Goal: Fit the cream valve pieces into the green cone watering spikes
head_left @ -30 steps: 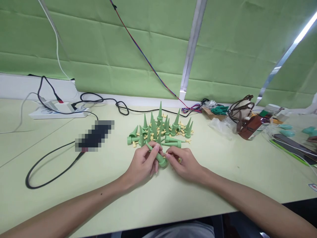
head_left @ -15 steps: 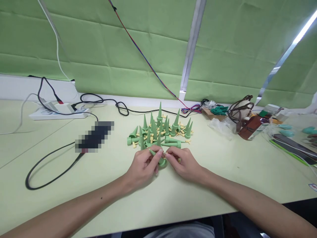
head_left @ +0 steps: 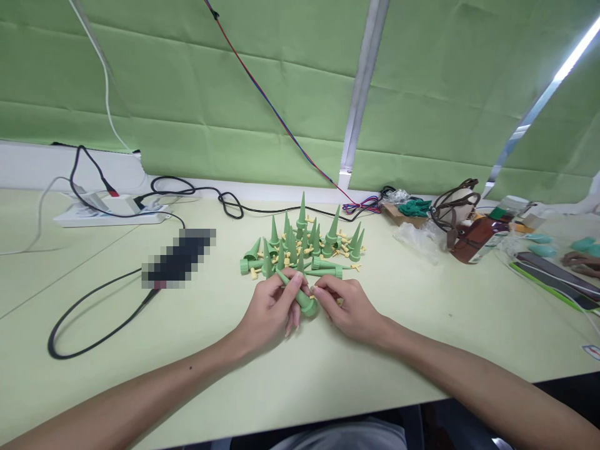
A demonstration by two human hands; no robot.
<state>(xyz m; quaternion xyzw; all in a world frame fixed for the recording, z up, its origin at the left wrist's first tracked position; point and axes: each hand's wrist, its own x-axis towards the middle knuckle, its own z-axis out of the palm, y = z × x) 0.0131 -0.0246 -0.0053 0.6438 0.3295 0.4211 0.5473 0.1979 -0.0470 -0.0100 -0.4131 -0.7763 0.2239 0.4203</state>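
My left hand [head_left: 269, 310] is closed around a green plastic plant-watering spike [head_left: 304, 302], its tip pointing up and left and its wide collar toward my right hand. My right hand [head_left: 351, 310] pinches a small yellow valve [head_left: 313, 297] against the spike's collar; the fingers hide most of it. Whether the valve sits inside the collar I cannot tell. Just beyond the hands stands a cluster of green spikes [head_left: 332, 231], several upright and some lying down. Small yellow valves [head_left: 355, 267] are scattered among them.
A black cable [head_left: 267, 207] runs along the back from a white power strip [head_left: 112, 215]. At left lies a pixelated dark device [head_left: 180, 257] with a looped cord. Toward the right are a plastic bag [head_left: 422, 240], a tilted brown bottle [head_left: 480, 240] and a dark phone-like slab [head_left: 557, 281].
The spike has turned in my left hand, so more of its body shows. My left fingers have shifted along it. My right hand stays at the collar.
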